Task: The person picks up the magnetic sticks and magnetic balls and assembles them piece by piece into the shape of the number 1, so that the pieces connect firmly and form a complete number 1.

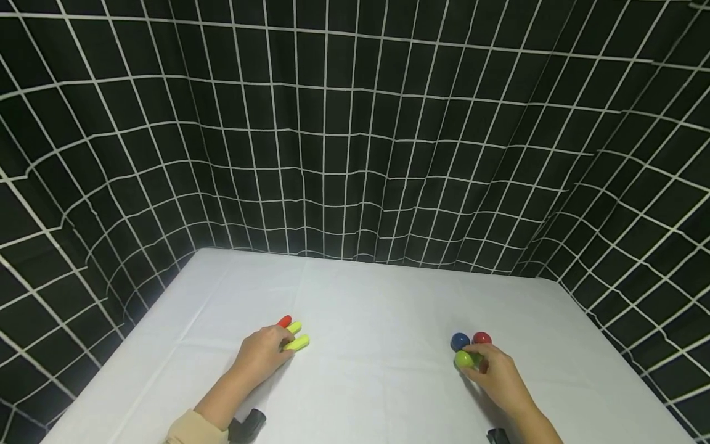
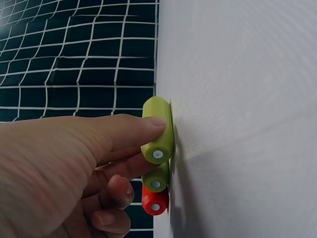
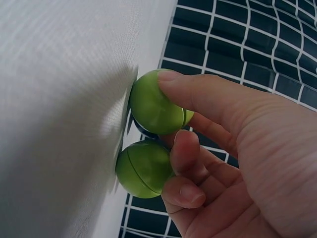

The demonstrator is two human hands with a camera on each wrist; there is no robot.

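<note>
In the head view my left hand (image 1: 263,353) pinches the nearest of two short yellow-green cylinders (image 1: 298,343). The left wrist view shows the thumb on that cylinder (image 2: 157,136), with the other yellow-green one (image 2: 156,177) and a red one (image 2: 154,200) lined up beside it; each end has a white dot. Over at the right, my right hand (image 1: 496,376) pinches a green ball (image 1: 463,359) between thumb and fingers. A second green ball (image 3: 144,169) sits beside it near the curled fingers. Just beyond are a blue ball (image 1: 460,341) and a red ball (image 1: 482,338).
A white cloth-covered table (image 1: 366,320) lies under everything. Black curtains (image 1: 344,135) with a white grid stand behind it and at both sides. Dark wrist devices (image 1: 249,425) show near the bottom edge. A beige sleeve (image 1: 196,428) covers the left forearm.
</note>
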